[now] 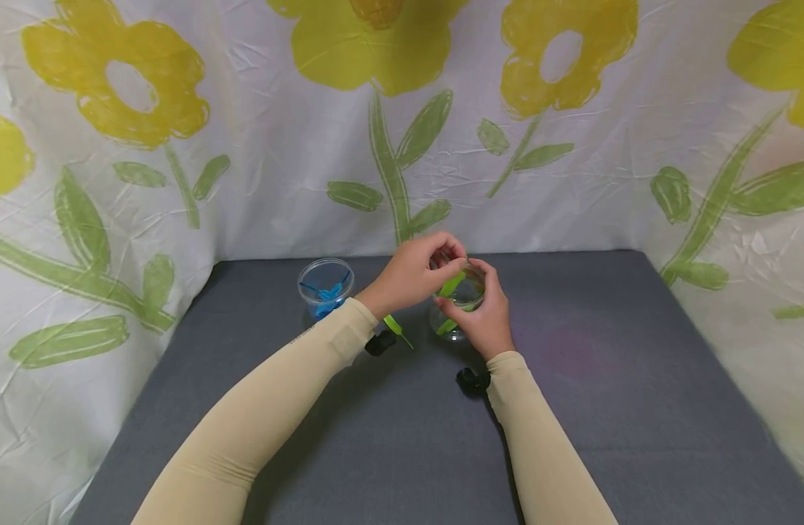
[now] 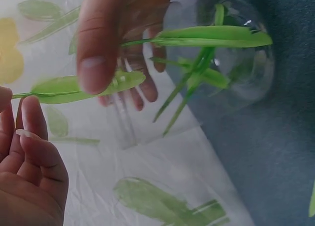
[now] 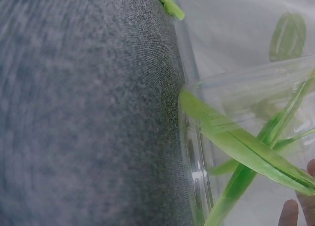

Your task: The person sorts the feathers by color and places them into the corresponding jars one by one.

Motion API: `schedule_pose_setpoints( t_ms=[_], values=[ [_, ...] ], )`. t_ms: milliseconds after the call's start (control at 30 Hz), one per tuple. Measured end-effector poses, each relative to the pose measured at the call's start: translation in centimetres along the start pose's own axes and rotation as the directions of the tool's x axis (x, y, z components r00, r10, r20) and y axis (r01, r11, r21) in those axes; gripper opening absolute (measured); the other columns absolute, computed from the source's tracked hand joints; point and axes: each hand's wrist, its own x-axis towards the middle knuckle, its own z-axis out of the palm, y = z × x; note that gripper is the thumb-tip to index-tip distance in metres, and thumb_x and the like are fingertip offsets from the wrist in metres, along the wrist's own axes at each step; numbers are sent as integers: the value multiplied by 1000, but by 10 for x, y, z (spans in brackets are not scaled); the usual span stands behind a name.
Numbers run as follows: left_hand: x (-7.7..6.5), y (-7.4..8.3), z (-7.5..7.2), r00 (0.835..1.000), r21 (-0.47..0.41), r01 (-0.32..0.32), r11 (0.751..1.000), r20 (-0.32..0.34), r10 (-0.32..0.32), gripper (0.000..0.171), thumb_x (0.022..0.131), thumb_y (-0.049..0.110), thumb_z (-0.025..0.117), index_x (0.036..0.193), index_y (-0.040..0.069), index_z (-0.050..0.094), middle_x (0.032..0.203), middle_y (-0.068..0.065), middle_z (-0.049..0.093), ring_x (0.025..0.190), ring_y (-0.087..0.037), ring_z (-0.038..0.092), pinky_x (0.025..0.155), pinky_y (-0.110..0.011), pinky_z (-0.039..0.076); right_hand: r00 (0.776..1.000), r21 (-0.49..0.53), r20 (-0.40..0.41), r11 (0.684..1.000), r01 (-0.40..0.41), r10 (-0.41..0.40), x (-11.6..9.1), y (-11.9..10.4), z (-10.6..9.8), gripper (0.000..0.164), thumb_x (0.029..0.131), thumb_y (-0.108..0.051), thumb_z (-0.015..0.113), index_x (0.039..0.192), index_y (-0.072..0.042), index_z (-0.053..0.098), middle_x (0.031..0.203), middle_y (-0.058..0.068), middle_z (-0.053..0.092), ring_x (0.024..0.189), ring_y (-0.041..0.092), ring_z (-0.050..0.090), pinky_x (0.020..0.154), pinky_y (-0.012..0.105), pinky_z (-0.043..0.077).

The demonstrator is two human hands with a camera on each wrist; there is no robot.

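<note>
My left hand (image 1: pixel 411 270) pinches the thin quill of a green feather (image 2: pixel 59 90), whose blade points into the mouth of a clear jar. Around that jar (image 2: pixel 258 90) curls my right hand (image 1: pixel 486 317), thumb on the near side and fingers behind. Several green feathers (image 3: pixel 246 154) lie crossed inside the jar, seen through its wall in both wrist views. Another green feather (image 1: pixel 392 325) lies on the table, partly hidden below my left wrist.
A second clear jar (image 1: pixel 301 281) with blue feathers (image 1: pixel 330 294) stands to the left, partly behind my left forearm. Grey cloth covers the table (image 1: pixel 573 423). A white curtain with printed flowers (image 1: pixel 277 146) hangs along the back and sides.
</note>
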Motion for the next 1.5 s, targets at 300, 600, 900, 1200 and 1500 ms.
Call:
schedule_pose_setpoints(
  t_ms=[300,600,900,1200,1500],
  values=[
    [-21,-19,-1,997,30,66,997,-40,-65,11,110,26,65,117,20,71,107,4,73,88,-12,66,75,-35,57,1000,10,14,1000,-6,6,1,0,3,87,89,-47,89,159,-28,41,156,3,58,147,24,53,120,61,43],
    [-35,-28,-6,997,65,69,996,-39,-66,12,110,24,65,119,18,70,111,3,72,88,-11,66,82,-32,59,1000,28,-2,1000,0,0,-2,0,1,90,88,-44,91,160,-25,41,155,7,58,145,27,54,119,60,44],
    [-48,-30,-10,995,102,100,990,-21,-98,18,109,22,65,124,13,71,116,1,72,90,-13,65,81,-32,58,1000,21,-3,1000,5,-5,-3,0,0,87,89,-42,90,160,-27,41,155,9,57,145,31,54,119,61,43],
    [-65,-47,-4,975,264,149,953,121,-186,20,107,20,68,123,10,76,118,-4,72,96,-16,68,88,-36,61,1000,11,4,1000,3,-3,-1,-1,-1,88,89,-43,90,160,-27,41,156,9,57,146,28,53,120,61,42],
    [-75,-64,8,927,565,-20,825,320,-196,19,101,12,73,118,15,81,117,-3,71,101,-20,74,89,-39,63,1000,0,-1,1000,0,0,-2,-4,0,88,89,-46,90,160,-30,41,155,4,58,146,25,53,119,59,43]
  ],
)
